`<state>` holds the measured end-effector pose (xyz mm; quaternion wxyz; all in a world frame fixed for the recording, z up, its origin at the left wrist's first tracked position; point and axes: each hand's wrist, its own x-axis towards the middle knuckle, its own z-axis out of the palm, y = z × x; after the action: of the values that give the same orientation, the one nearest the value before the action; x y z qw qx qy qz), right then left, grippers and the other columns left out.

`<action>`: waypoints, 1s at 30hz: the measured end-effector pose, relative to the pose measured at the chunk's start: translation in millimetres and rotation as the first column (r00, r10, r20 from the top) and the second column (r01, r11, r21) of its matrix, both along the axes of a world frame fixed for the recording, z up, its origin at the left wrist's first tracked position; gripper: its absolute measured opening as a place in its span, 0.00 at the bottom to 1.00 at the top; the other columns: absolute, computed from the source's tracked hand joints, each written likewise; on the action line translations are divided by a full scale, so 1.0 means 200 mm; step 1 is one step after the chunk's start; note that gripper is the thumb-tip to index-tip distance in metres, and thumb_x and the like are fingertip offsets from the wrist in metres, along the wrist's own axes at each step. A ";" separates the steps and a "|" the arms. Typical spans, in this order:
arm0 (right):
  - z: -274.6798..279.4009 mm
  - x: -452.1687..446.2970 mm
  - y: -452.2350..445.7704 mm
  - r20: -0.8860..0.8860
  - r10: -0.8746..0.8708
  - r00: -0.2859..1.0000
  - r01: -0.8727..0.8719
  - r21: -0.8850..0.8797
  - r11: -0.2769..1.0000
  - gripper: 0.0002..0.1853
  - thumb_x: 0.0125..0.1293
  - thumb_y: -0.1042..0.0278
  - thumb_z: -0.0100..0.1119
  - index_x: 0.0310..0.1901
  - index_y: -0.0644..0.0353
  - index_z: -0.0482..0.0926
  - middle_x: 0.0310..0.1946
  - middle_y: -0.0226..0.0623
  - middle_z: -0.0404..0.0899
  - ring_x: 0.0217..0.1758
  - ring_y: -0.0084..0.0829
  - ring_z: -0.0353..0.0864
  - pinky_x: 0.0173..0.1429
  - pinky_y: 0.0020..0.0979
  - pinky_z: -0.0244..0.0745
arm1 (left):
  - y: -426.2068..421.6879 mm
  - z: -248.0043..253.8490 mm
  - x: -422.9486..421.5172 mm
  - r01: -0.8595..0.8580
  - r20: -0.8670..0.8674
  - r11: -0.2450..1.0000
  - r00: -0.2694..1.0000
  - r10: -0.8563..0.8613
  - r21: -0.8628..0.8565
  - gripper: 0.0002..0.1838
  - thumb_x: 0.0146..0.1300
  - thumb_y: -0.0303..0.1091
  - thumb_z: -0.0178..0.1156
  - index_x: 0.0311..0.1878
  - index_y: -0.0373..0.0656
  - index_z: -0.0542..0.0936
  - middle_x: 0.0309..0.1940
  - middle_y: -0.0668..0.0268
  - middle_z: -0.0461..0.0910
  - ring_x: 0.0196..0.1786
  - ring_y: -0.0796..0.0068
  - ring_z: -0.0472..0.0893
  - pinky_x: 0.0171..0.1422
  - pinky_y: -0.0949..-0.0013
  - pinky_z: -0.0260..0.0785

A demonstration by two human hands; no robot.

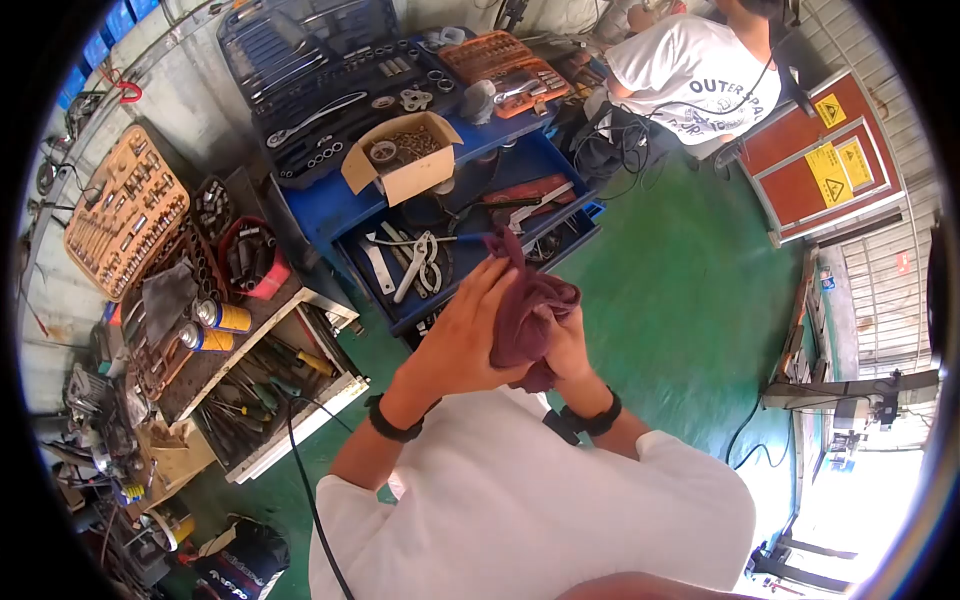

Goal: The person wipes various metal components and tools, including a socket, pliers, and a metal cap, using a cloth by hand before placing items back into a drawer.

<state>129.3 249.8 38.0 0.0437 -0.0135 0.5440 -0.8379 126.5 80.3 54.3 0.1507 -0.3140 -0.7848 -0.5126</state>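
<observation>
A crumpled maroon cloth (535,320) is bunched between my two hands in the middle of the head view. My left hand (465,325) presses against its left side, fingers pointing up along it. From the right, my right hand (568,345) closes around the cloth, its fingers partly hidden by the folds. A thin tool with a blue section (465,239) reaches left from the top of the cloth; whether it is held or lies in the drawer I cannot tell. Just beyond my hands, pliers (424,262) and an adjustable wrench (379,268) lie in the open blue drawer (345,262).
A cardboard box (418,178) of small metal parts sits on the blue tool cabinet beside open socket sets (515,75). At left, a workbench holds spray cans (222,316) and a red bin (262,280). Another person (690,75) is at the back right. A cable (300,470) hangs at left.
</observation>
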 end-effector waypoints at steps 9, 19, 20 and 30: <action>-0.01 -0.02 0.00 0.070 0.101 0.992 -0.104 0.039 0.994 0.33 0.62 0.65 0.67 0.64 0.60 0.62 0.56 0.35 0.70 0.59 0.25 0.71 0.64 0.30 0.70 | 0.01 -0.17 -0.09 0.133 -0.047 0.976 0.991 -0.127 0.172 0.38 0.43 0.27 0.74 0.60 0.42 0.67 0.64 0.47 0.63 0.65 0.41 0.67 0.69 0.49 0.62; 0.09 0.11 0.16 0.077 0.249 0.965 -0.253 0.506 0.825 0.49 0.61 0.51 0.69 0.73 0.64 0.48 0.66 0.48 0.60 0.67 0.40 0.66 0.67 0.38 0.69 | 0.04 -0.29 -0.18 -0.066 0.571 0.768 0.710 -0.412 0.637 0.25 0.51 0.21 0.65 0.55 0.37 0.73 0.50 0.62 0.79 0.55 0.73 0.77 0.61 0.70 0.69; 0.13 0.11 0.16 -0.063 0.294 0.954 -0.165 0.705 0.689 0.53 0.57 0.50 0.73 0.73 0.64 0.47 0.67 0.51 0.58 0.68 0.44 0.65 0.67 0.40 0.68 | 0.04 -0.32 -0.19 -0.088 0.600 0.728 0.638 -0.483 0.680 0.25 0.53 0.22 0.65 0.56 0.38 0.72 0.51 0.62 0.78 0.56 0.73 0.76 0.62 0.69 0.68; 0.16 -0.15 0.16 -0.374 0.110 0.921 0.271 0.818 0.508 0.44 0.48 0.66 0.77 0.68 0.56 0.65 0.56 0.48 0.69 0.57 0.49 0.71 0.61 0.42 0.71 | 0.25 -0.21 -0.25 -0.200 0.472 0.428 0.391 -0.790 0.882 0.45 0.61 0.29 0.63 0.76 0.45 0.48 0.70 0.62 0.59 0.71 0.69 0.62 0.74 0.64 0.59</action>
<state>100.3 281.0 70.0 -0.1011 -0.1257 0.8833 -0.4401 77.3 130.8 12.8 -0.2542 -0.0502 -0.2881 -0.9219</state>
